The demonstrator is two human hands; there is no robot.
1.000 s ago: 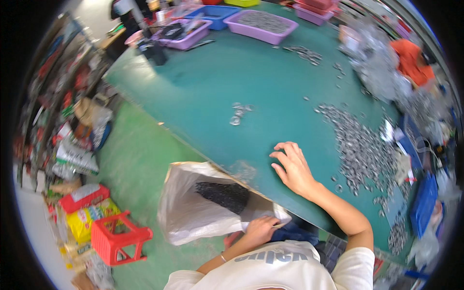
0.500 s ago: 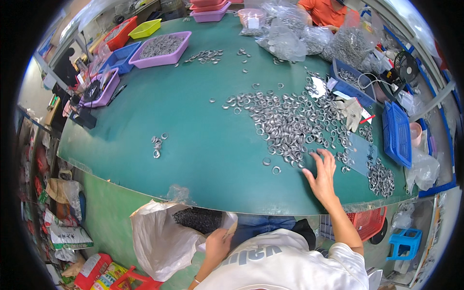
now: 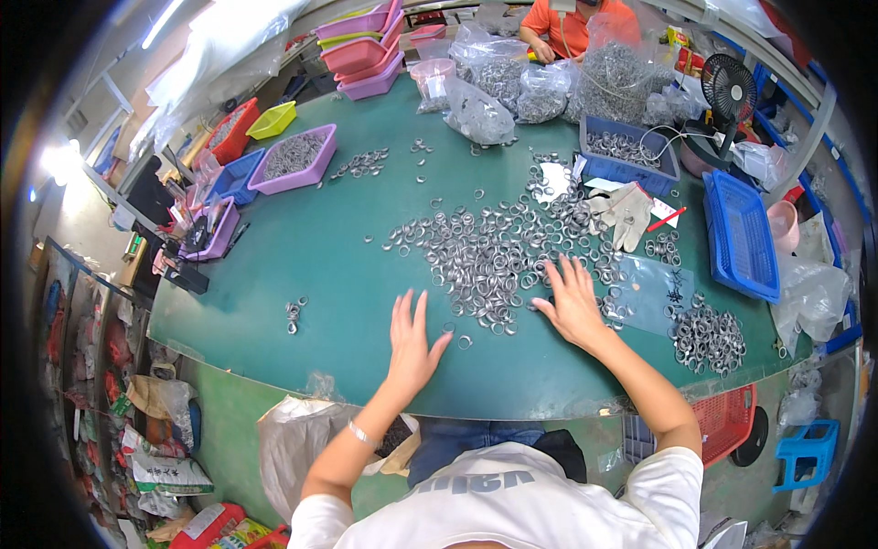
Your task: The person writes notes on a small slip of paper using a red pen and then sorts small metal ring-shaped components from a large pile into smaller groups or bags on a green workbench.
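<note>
A broad heap of grey metal rings (image 3: 485, 265) lies spread over the green table (image 3: 274, 256). My left hand (image 3: 413, 343) hovers just left of the heap's near edge, fingers apart, holding nothing. A few loose rings lie to the right of its thumb. My right hand (image 3: 574, 306) reaches over the heap's right near side, its fingers spread and the tips at the rings; nothing shows in its grip. Right of it, a denser pile of rings (image 3: 709, 339) lies near the table edge. A small cluster of rings (image 3: 294, 316) sits apart on the left.
Purple tray (image 3: 293, 165) of small parts stands far left. Blue bin (image 3: 631, 156), grey work gloves (image 3: 626, 215), red pen (image 3: 666, 220) and stacked blue baskets (image 3: 739, 236) line the right. Bags of parts (image 3: 498, 78) stand before a person in orange (image 3: 585, 32). White sack (image 3: 293, 448) stands below the table edge.
My left hand has risen from the white sack to above the table, beside the rings. My right hand stays at the heap with fingers spread. The head view has tilted up.
</note>
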